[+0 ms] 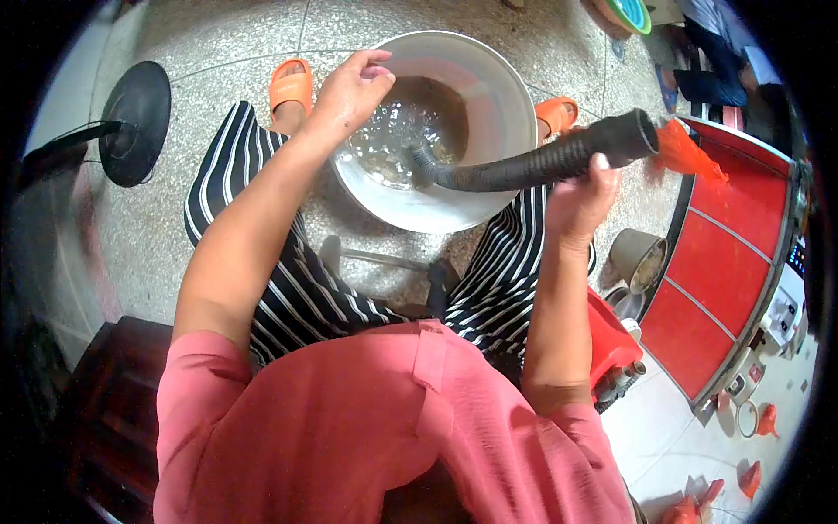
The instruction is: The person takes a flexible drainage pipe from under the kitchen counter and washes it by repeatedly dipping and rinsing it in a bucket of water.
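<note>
My right hand (583, 199) is wrapped round the upper part of a black ribbed hose (524, 171), near its wide dark end. The hose curves down to the left, and its lower end dips into murky water (419, 131) in a large metal basin (384, 196). Over the basin's left rim is my left hand (356, 86), its fingers curled and partly apart, with nothing seen in them. The basin stands between my feet. Behind the hose's wide end shows a piece of red plastic (690, 154).
A black round object (135, 124) stands at the left. To the right are a grey bucket (637, 255), a red-panelled cabinet (716, 271) and a red container (611, 341). Another person (720, 52) is at the upper right, near a green-rimmed basin (630, 13).
</note>
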A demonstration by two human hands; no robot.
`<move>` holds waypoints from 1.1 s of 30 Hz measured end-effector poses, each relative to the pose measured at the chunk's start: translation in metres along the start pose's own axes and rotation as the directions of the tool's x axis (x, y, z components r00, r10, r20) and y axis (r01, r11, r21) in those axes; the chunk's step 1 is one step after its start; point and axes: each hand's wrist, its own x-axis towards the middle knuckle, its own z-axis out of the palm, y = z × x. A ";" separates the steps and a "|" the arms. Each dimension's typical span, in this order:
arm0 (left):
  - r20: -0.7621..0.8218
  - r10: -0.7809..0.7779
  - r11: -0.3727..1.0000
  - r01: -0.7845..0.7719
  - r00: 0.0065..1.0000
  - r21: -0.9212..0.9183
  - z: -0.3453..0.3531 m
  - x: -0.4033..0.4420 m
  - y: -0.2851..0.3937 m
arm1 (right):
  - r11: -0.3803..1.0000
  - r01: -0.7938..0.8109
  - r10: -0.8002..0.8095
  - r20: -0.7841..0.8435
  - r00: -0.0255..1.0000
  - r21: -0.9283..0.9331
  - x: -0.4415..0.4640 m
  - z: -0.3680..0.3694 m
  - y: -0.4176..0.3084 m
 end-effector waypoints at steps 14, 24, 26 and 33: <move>-0.053 0.070 0.996 -0.073 0.996 -0.056 -0.010 -0.001 0.007 | 0.911 -0.323 0.292 -0.155 0.944 -0.256 -0.005 -0.004 0.168; -0.024 0.051 0.998 -0.051 0.998 -0.020 -0.013 0.000 0.014 | 0.821 -0.569 0.551 -0.197 0.811 -0.043 -0.012 0.012 0.115; -0.021 0.055 0.998 -0.055 0.998 -0.014 -0.010 -0.002 0.012 | 0.850 -0.521 0.501 -0.186 0.845 -0.074 -0.022 0.005 0.107; -0.085 0.013 1.000 -0.013 0.996 -0.004 -0.015 -0.002 0.022 | 0.925 -0.381 0.381 -0.015 0.924 0.012 -0.049 -0.030 0.071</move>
